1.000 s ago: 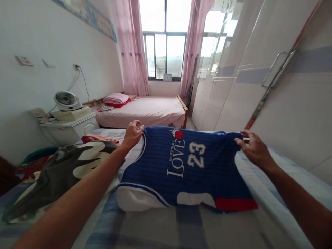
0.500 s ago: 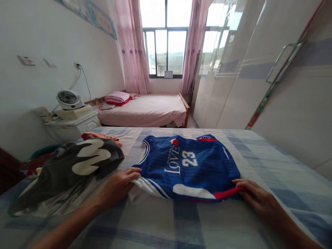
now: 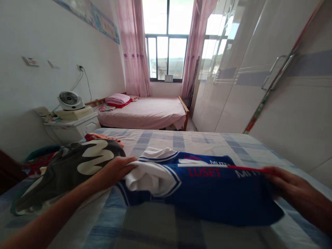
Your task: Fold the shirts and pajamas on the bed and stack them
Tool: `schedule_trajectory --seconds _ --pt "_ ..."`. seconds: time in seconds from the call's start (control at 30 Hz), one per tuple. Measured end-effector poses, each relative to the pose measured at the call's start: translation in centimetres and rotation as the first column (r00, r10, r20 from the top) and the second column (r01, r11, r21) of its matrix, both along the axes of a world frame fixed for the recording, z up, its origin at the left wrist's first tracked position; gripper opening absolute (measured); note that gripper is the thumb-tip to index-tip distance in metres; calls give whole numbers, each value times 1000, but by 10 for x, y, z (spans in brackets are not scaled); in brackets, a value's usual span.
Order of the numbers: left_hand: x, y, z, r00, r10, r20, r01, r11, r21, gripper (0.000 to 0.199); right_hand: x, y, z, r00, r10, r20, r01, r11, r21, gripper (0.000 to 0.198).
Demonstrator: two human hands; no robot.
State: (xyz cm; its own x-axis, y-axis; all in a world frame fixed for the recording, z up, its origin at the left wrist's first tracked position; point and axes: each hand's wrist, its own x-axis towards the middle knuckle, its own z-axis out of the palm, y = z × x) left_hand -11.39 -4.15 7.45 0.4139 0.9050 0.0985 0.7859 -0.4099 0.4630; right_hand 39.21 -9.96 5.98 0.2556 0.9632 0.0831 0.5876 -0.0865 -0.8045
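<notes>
A blue basketball jersey [image 3: 207, 193] with white sleeves and red and white lettering is held up by one side edge over the checked bed. My left hand [image 3: 121, 169] pinches it at the white sleeve end. At the other end of the edge, my right hand [image 3: 282, 180] grips the red-trimmed side near the hem. The edge is stretched between both hands, and the near part of the jersey hangs toward me. Its far part rests on the bed behind. Left of it lies a dark grey garment [image 3: 67, 173] with a cream wavy print, close to my left forearm.
The checked bedsheet [image 3: 207, 138] spreads under the clothes. An orange-red cloth [image 3: 103, 137] lies behind the grey garment. Farther off are a pink bed [image 3: 150, 110], a nightstand [image 3: 85, 128] with a fan [image 3: 70, 100], and a glossy wardrobe [image 3: 233, 86] along the right.
Both hands have lifted the near side edge of the jersey off the bed. The number print is no longer in view, and the right hand has moved outward and up.
</notes>
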Motion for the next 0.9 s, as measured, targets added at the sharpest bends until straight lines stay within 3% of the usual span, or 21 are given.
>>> schedule_trajectory --seconds 0.03,0.1,0.17,0.2,0.27,0.33,0.37,0.43,0.5,0.53,0.6,0.67,0.73,0.83,0.9 --pt "10 24 2 1000 2 -28 -1 999 54 33 -8 24 5 984 10 -176 -13 1000 -17 27" --pt "31 71 19 993 120 3 -118 965 233 30 -21 72 26 925 23 -378 18 994 105 16" --pt "48 109 52 963 230 142 -269 855 444 28 -28 111 59 897 34 -442 134 930 343 9" --pt "55 122 73 934 255 250 -354 757 549 26 -29 124 78 903 23 -428 196 866 460 8" --pt "64 132 115 895 247 373 -440 629 641 31 -30 136 118 927 2 -374 269 693 669 11" --pt "66 127 148 869 154 471 -477 518 710 31 -31 131 148 955 -25 -296 260 551 793 16" --pt "65 119 157 864 101 494 -475 488 732 30 -32 125 157 963 -29 -267 244 509 825 18" --pt "59 101 161 867 25 497 -444 491 750 27 -35 106 163 968 -8 -252 224 487 844 18" --pt "49 79 147 882 9 472 -401 542 738 23 -36 83 153 953 22 -302 247 519 818 13" --pt "43 69 134 892 12 452 -375 579 724 22 -36 71 143 941 20 -336 268 562 782 11" --pt "32 48 102 928 15 373 -275 704 655 24 -31 47 114 922 -46 -385 306 694 651 9" --pt "24 30 65 964 -5 267 -132 862 490 28 -22 27 77 925 -156 -348 310 839 448 12" --pt "22 15 29 979 -52 198 -5 960 280 31 -14 13 38 945 -185 -271 261 924 279 18" --pt "29 3 -9 985 -98 145 96 995 19 31 -7 4 -5 953 -117 -279 157 979 127 23" --pt "34 -2 -18 985 -84 151 95 993 -64 32 -4 0 -15 942 -121 -313 159 982 98 23"
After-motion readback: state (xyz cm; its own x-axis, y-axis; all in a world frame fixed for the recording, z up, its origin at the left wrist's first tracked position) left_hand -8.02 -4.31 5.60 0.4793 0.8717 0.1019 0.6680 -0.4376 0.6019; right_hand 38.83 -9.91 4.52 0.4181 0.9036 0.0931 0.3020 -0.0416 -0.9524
